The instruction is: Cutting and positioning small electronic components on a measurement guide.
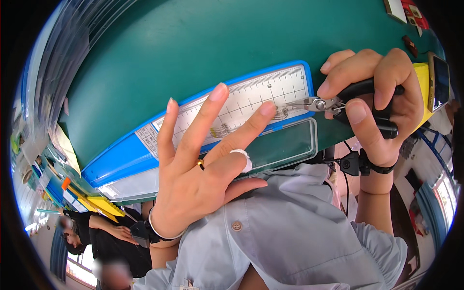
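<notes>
A long blue plastic case (121,164) lies aslant on the green tabletop, with a white card (246,99) marked with a ruler edge and grid lines inside it. Its hinged transparent lid (290,147) is folded down toward me. Over the case, my left hand (193,179) spreads its fingers, the index fingertip beside a small cluster of thin wire pieces (281,113). More wire pieces (221,130) lie on the card between two fingers. Black-handled pliers (320,104) are gripped in my right hand (394,96); their narrow tips reach the first cluster. Whether they pinch a piece is too small to tell.
Beyond the case stretches the green table (193,43). A phone (439,82) rests by a yellow object (423,87) at right. Clear plastic sheets (58,72) rise at far left, above yellow folders (104,205). A person in black (108,246) sits at lower left.
</notes>
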A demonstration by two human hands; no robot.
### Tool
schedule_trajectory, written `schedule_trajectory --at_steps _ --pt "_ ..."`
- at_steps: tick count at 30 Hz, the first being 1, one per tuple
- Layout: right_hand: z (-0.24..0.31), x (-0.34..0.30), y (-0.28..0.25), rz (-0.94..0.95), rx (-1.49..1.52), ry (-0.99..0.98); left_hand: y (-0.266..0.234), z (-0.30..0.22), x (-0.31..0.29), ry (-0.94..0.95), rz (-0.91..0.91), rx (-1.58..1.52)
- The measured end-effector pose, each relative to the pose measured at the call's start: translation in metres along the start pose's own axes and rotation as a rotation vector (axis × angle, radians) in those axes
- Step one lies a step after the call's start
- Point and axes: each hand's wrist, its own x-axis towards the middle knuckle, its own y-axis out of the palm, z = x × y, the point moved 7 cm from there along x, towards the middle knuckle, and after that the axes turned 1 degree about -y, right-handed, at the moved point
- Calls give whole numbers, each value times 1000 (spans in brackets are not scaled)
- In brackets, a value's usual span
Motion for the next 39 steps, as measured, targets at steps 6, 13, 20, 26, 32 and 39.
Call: schedule_trajectory --at_steps 6,13,20,26,32,39 --pt "10 8 8 -40 137 -101 1 1 0 -12 19 60" --pt "9 5 3 -45 213 -149 3 1 0 -15 18 53" --pt "10 6 9 -43 92 -107 0 0 2 -22 12 38" --pt "5 3 8 27 11 -117 -1 0 -2 -4 -23 26" --pt "11 6 12 -37 154 -108 -2 1 -6 7 -84 -47" --pt "2 4 10 9 -45 -27 -3 4 -6 21 -94 -33"
